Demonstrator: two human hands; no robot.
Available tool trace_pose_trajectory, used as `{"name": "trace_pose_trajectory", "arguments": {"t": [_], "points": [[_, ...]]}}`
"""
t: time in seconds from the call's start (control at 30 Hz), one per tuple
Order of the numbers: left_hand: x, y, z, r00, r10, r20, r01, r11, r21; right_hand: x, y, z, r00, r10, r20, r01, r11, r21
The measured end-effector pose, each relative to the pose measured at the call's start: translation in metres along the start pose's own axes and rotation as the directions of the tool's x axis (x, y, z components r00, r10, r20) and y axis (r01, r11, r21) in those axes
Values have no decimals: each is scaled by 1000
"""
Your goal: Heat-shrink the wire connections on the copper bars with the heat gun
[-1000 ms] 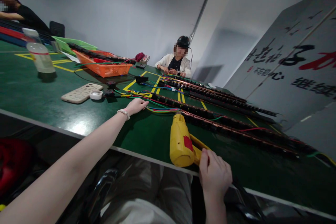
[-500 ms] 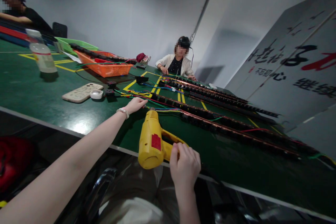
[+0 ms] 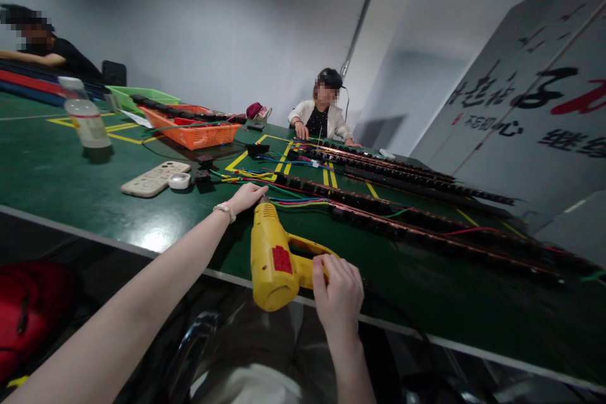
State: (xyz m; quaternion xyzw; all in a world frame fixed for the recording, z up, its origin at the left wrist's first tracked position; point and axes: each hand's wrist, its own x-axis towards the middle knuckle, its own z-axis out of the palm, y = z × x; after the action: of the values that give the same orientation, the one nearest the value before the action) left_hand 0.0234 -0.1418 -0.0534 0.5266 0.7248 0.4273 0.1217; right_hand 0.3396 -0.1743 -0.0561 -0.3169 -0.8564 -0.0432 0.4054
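Shifted left since 1 s ago, yellow plastic heat gun [image 3: 273, 262], gripped by right hand [image 3: 339, 290], hangs over near edge of green tabletop [image 3: 407, 284], nozzle [image 3: 264, 200] beside left hand [image 3: 247, 197] pinching thin multicoloured wires [image 3: 303, 203].

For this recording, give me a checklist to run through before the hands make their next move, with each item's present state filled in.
1. Right hand closed around the handle of the yellow plastic heat gun: ok.
2. Left hand holding the thin multicoloured wires securely: cannot tell; it is at their ends, but its fingers hide the hold.
3. Clear gap between the dark metal nozzle and the left fingertips: not ok, I'd say; they look very close.
4. Heat gun switched on or off: cannot tell.
5. Beige patterned phone out of the nozzle's line: ok; it lies off beyond the left wrist.
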Motion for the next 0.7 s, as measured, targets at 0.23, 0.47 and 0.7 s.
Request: {"name": "trace_pose_trajectory", "arguments": {"t": [0.23,0.47,0.7], "points": [[-1,-1,0,999,-11,45,10,1000,20,-7,44,-15,998,7,-60,-12,997,-77],[-2,-1,1,999,12,45,-19,986,165,-18,82,-31,989,23,-148,-56,973,-223],[-4,4,0,999,-11,40,2,977,211,-21,92,-33,985,35,-171,-92,935,-341]]}}
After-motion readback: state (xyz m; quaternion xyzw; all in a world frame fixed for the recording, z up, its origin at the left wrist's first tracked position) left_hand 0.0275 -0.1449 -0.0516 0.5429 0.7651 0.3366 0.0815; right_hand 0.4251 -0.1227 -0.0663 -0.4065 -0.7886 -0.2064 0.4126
